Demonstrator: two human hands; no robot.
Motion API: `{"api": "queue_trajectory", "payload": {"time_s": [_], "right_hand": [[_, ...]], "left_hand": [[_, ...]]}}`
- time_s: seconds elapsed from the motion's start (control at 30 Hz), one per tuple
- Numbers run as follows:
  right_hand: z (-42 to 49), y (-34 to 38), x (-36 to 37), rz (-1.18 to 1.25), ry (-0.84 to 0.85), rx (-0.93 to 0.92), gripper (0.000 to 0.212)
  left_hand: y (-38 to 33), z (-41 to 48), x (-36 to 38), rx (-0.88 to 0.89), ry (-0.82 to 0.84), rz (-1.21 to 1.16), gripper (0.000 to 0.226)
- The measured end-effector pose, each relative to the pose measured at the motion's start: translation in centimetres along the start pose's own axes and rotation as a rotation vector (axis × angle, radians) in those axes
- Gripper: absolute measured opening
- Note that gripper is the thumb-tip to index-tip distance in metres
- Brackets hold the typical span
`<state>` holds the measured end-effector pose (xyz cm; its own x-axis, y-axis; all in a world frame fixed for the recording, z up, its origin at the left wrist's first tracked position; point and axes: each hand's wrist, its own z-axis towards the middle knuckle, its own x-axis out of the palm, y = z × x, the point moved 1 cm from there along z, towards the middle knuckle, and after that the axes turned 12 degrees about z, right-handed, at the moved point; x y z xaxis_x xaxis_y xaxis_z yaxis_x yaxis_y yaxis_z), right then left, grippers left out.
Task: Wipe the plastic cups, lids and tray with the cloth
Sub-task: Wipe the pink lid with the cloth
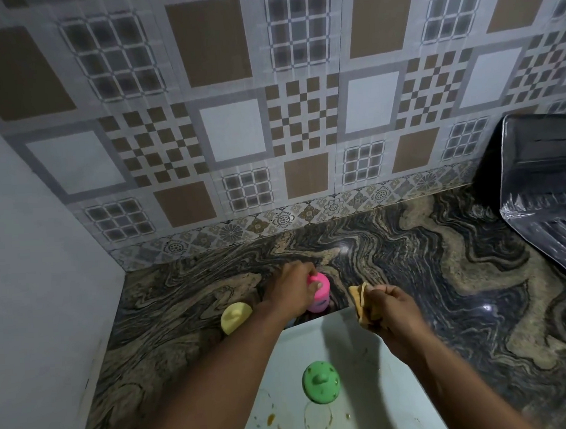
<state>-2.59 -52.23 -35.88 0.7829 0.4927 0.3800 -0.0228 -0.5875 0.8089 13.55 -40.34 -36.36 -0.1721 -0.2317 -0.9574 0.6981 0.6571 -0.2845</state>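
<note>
I'm wrapping my left grip (291, 291) round the pink cup (321, 298) on the counter (423, 260). My right grip (393, 310) is clutching the cloth (360, 303).

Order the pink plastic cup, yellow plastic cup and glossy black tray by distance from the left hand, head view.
1. Pink plastic cup, gripped by the left hand.
2. Yellow plastic cup, to its left.
3. Glossy black tray, far right.

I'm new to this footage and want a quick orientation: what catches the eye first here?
The left hand grips a bright pink cup at the far edge of a stained white tray, with the right hand holding a bunched yellow cloth beside it. Nearer the camera, a green lid sits on that tray.
</note>
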Motion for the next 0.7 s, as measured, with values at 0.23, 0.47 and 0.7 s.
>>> {"api": "queue_trajectory", "payload": {"time_s": [0.23, 0.47, 0.7], "right_hand": [[0.0, 0.0, -0.5, 0.021, 0.002, 0.006, 0.035], [-1.9, -0.2, 0.3, 0.044, 0.069, 0.120, 0.046], [-4.7, 0.3, -1.9, 0.188, 0.113, 0.230, 0.045]], "left_hand": [[0.1, 0.2, -0.2, -0.075, 0.024, -0.019, 0.015], [-1.1, 0.4, -1.4, -0.056, 0.129, 0.141, 0.033], [-2.6, -3.0, -3.5, 0.025, 0.084, 0.112, 0.039]]}}
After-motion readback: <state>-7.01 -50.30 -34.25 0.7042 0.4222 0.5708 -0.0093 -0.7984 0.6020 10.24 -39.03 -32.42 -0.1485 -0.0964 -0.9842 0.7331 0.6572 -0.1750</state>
